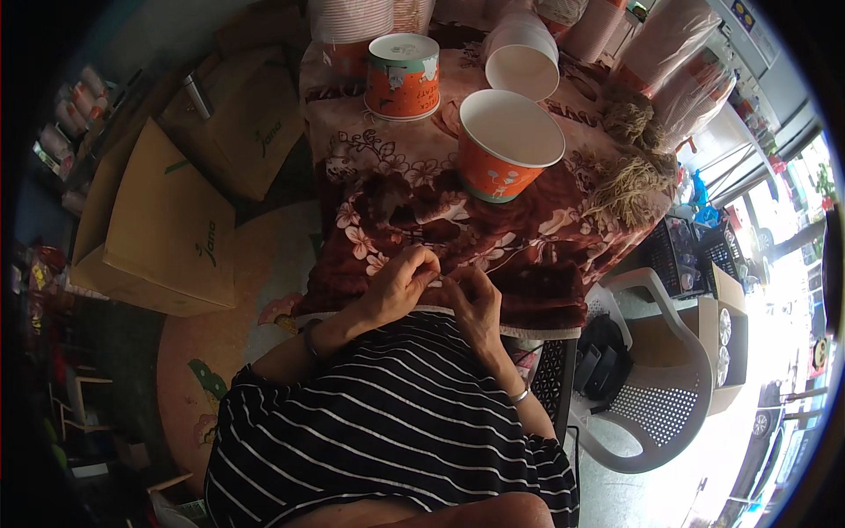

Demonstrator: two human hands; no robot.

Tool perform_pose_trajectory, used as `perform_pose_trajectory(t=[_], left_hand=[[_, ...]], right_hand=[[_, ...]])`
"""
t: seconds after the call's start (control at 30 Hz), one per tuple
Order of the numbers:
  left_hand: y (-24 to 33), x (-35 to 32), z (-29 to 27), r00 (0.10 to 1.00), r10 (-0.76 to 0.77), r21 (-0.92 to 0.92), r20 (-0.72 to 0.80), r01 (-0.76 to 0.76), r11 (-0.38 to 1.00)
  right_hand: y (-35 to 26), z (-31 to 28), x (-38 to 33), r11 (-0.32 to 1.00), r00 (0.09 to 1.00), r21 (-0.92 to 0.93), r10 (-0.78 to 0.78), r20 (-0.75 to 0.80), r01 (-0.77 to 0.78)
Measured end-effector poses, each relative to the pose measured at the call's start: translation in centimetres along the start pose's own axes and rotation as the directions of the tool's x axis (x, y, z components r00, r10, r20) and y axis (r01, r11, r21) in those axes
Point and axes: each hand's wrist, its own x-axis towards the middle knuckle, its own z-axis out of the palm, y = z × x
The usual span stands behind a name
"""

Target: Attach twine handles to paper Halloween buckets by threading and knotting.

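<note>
1. Hands meet at the near edge of the cloth (493, 238): the left hand (400, 286) and right hand (475, 299) are curled with fingertips pressed together, touching each other over the floral fabric. Something very small may be pinched between them, but it is too small to tell; the fingers lie right on the cloth's edge.
2. Just beyond the fingers stands an upright orange cup (506, 145), open, its white inside showing nothing in it.
3. Farther out and to the left of the fingers, a second orange cup (403, 77) stands upside down, its white base on top.
4. Beyond the upright cup, a white cup (524, 57) lies tipped toward the fingers, mouth open, with nothing seen inside.
5. Right of the cups, a tuft of straw fibre (629, 172) lies on the cloth.
6. At the far edge, sleeves of stacked cups (673, 62) in clear wrap lean behind the table.
7. Well to the left of the fingers, cardboard boxes (167, 229) rest on the floor.
8. To the right of the fingers and lower, a white plastic chair (651, 387) stands beside the table; nothing lies between fingers and cups.
</note>
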Motion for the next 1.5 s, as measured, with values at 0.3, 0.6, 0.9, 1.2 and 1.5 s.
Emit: perform_pose_trajectory(t=[0.3, 0.6, 0.9, 1.2, 1.5], left_hand=[[1.0, 0.4, -0.4, 0.990, 0.140, 0.102, -0.019, -0.137, 0.985], [0.2, 0.2, -0.6, 0.963, -0.256, -0.362, 0.082, 0.268, 0.893], [-0.1, 0.0, -0.4, 0.956, -0.274, -0.227, 0.100, 0.290, 0.930], [-1.3, -0.1, -0.2, 0.918, -0.365, -0.332, 0.154, 0.396, 0.856], [-0.3, 0.0, -0.3, 0.969, -0.241, -0.232, 0.055, 0.247, 0.941]], right_hand=[[0.0, -0.1, 0.0, 0.980, 0.998, 0.195, 0.041, 0.040, -0.048], [-1.1, -0.5, -0.3, 0.960, 0.999, 0.277, 0.036, 0.036, -0.045], [-0.8, -0.4, -0.1, 0.937, 0.994, 0.335, 0.080, 0.071, -0.100], [-1.2, -0.5, 0.0, 0.931, 0.995, 0.353, 0.074, 0.063, -0.091], [-0.3, -0.4, 0.2, 0.961, 0.998, 0.274, 0.029, 0.060, -0.044]])
